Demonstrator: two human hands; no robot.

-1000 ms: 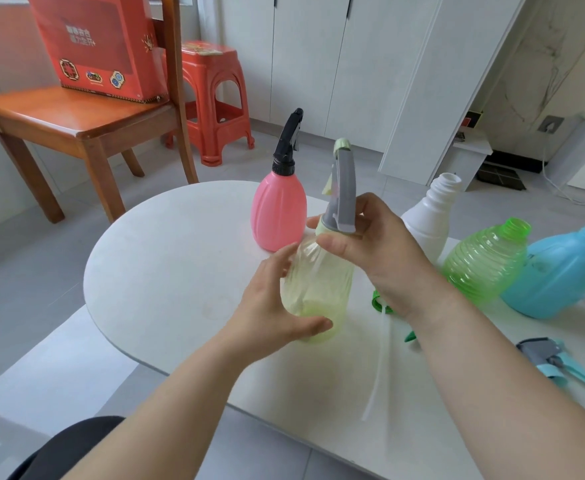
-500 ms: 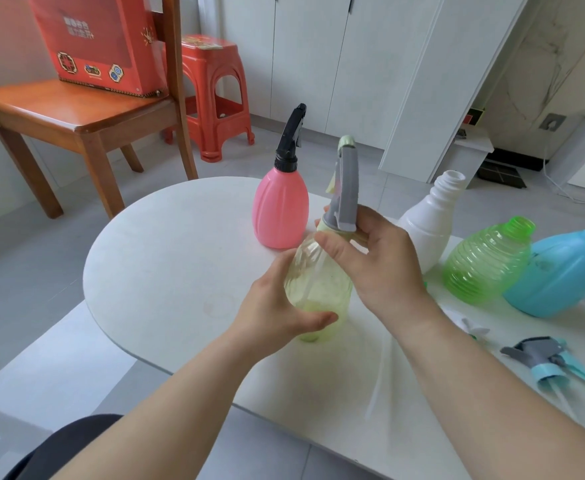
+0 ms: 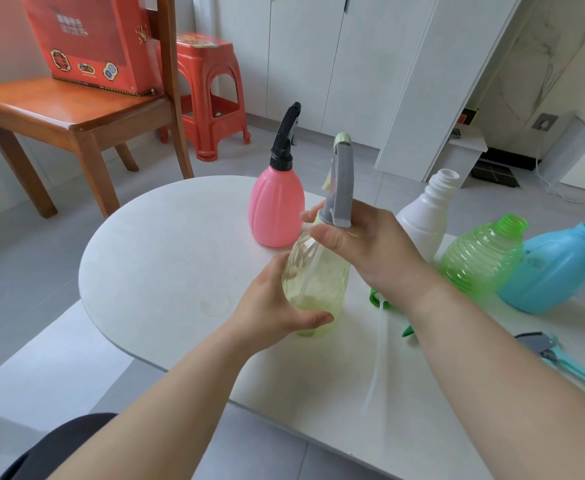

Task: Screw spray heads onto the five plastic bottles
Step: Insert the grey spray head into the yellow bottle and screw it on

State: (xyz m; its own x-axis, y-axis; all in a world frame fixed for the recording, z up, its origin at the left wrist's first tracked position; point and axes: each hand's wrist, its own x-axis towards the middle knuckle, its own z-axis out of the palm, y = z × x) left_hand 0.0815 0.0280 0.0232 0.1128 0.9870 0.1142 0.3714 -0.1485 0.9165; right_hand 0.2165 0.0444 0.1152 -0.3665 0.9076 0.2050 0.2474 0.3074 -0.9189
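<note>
So the pink bottle [image 3: 275, 209] is capped; left hand [image 3: 273, 306] grips the yellow bottle [image 3: 315, 275], right hand [image 3: 370, 251] pinches its head [image 3: 339, 188]. Three bottles remain open.

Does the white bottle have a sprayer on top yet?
No, the white bottle has a bare, open threaded neck with no spray head on it.

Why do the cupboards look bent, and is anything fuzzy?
Head view: the wide lens leans the white cupboards and curves the table edge. Soft daylight, faint shadows, no harsh glare. The yellow bottle in the left hand and right hand looks sharp; the blue spray head near the edge smears.
</note>
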